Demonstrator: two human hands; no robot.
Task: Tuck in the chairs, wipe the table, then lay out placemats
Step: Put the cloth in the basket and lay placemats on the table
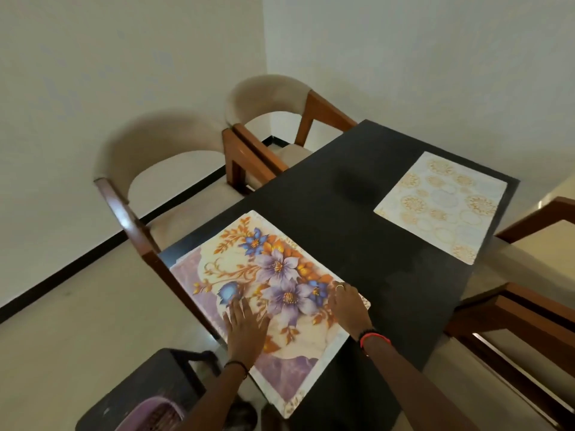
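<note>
Pressing my left hand [245, 325] flat on the purple, orange and blue flower-print placemat [280, 265], fingers straight and spread a little, palm down near its left-hand side. My right hand [348, 306] is on the same mat over by its right edge, knuckles arched and fingertips down on it. Honestly can't tell if those fingers are just pressing or have hold of the edge. There's a ring on one of them, a red and black band [375, 337] on that wrist, and a thin black band [236, 365] on the left wrist.

The flower mat sits on the near left corner of the black rectangular table [357, 228], turned a bit skew to it, with its nearest corner looking like it pokes past the table edge. Well apart from it, on the far right part of the table, lies a pale placemat with gold circle patterns [441, 206], flat and close to the edge.

Two chairs with curved beige padded backs and brown wooden frames are pulled up against the table's left side, a nearer one [161, 144] and a farther one [267, 94]. More brown wooden chair framing [529, 321] shows along the right side. Down by my left arm there's a black stool [140, 387] with a purple basket [155, 412] on it.
</note>
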